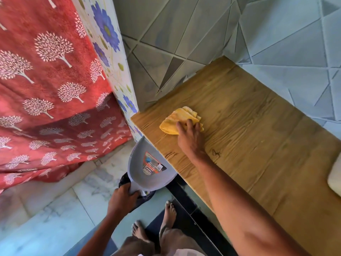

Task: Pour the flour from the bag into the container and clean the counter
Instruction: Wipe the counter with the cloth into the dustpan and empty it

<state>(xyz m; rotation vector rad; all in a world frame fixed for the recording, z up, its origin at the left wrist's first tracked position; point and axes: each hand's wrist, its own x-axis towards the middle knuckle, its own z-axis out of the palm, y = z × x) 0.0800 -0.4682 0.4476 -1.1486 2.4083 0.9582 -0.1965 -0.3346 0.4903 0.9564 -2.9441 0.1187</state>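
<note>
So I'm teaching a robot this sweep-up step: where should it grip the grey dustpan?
By the narrow handle at the near end of the dustpan, where the left hand wraps it from below. That leaves the wide mouth free against the counter edge.

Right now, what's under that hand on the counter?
A folded yellow cloth lies under the right hand, flat on the wooden counter. Whatever is beneath the cloth is hidden.

Right hand [191,137] flat, palm down, fingers spread, arm stretched forward; left hand [122,199] lower, curled in a closed grip.
</note>
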